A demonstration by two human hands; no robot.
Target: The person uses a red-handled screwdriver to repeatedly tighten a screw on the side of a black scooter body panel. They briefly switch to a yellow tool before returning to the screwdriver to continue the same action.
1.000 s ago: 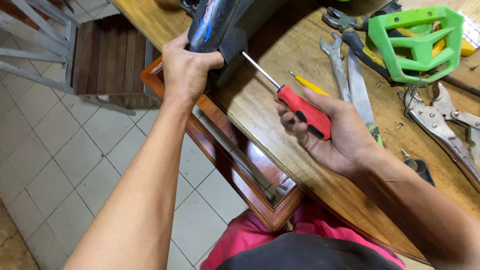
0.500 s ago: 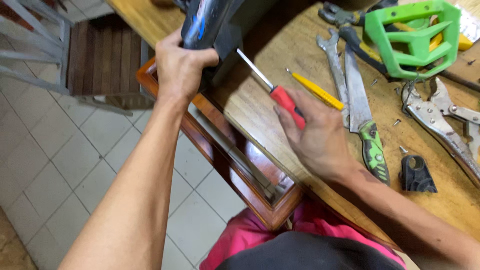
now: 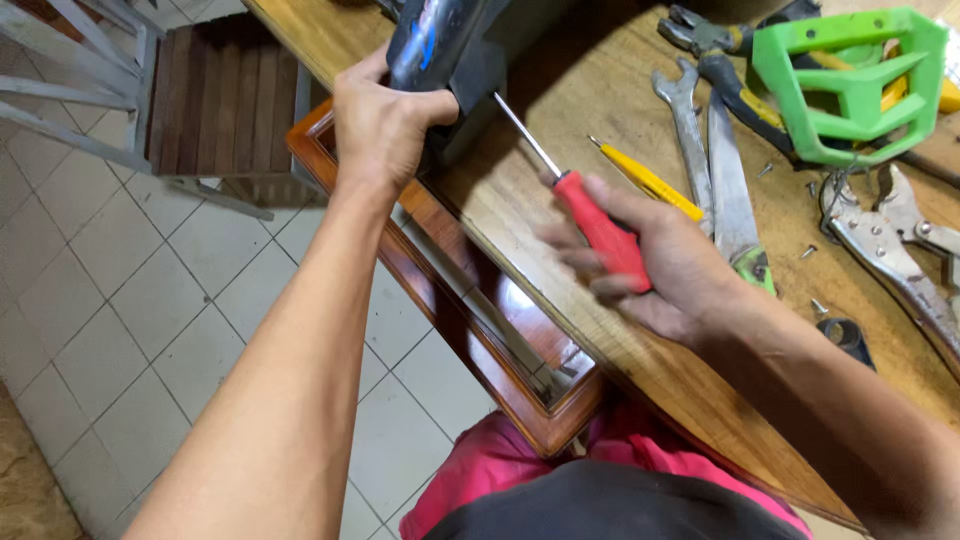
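Note:
My left hand [image 3: 385, 125] grips a dark blue-black device [image 3: 445, 45] that rests at the edge of the wooden workbench [image 3: 560, 210]. My right hand [image 3: 655, 265] holds a red-handled screwdriver [image 3: 595, 225]. Its metal shaft points up and left, with the tip at the dark device's side, just right of my left hand. A yellow-handled screwdriver [image 3: 650, 182] lies on the bench just beyond my right hand.
Wrenches [image 3: 690, 125], a green plastic frame [image 3: 850, 80], locking pliers [image 3: 895, 250], a small black part [image 3: 848, 335] and loose screws lie on the bench. A polished wooden frame [image 3: 440, 290] leans below the bench edge. A wooden stool [image 3: 215, 95] stands on the tiled floor.
My right hand has shifted on the red handle and now holds it more firmly, with the screwdriver tip still at the dark device. The left hand keeps its grip.

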